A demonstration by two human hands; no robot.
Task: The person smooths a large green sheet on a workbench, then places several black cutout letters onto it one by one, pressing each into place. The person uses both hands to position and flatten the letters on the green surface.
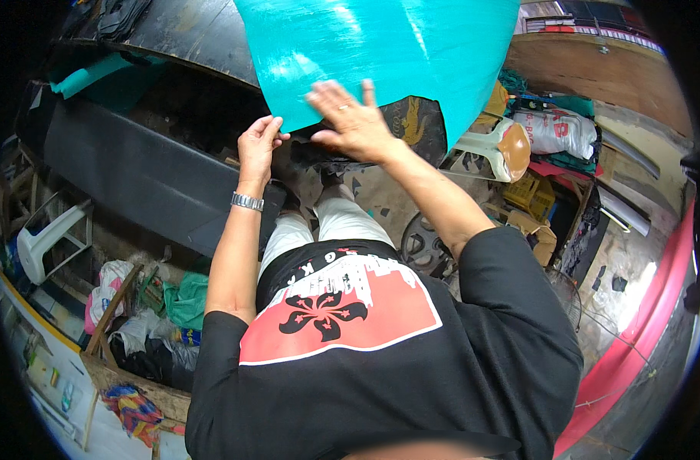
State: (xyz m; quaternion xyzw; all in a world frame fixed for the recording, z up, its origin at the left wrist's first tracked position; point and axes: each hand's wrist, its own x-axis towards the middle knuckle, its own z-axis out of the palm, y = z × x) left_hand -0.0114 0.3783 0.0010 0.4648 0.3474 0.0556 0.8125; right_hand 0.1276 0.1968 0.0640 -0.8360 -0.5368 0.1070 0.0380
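Note:
A large glossy teal sheet (388,57), perhaps vinyl or leather, spreads over the far side, its near edge cut out in a ragged curve. My left hand (259,144) has its thumb and fingers closed on the sheet's near left corner. To its right, my right hand (350,123) is flat, fingers spread, over the sheet's near edge; whether the palm presses on it I cannot tell. A dark panel with a gold emblem (416,126) shows through the cut-out beneath the sheet.
A dark worktop (196,38) lies under the sheet's left side. Below it runs a long black padded piece (135,169). A stool with a brown seat (514,149) stands at the right, near a stuffed white sack (553,130). A white plastic stool (51,241) is at far left.

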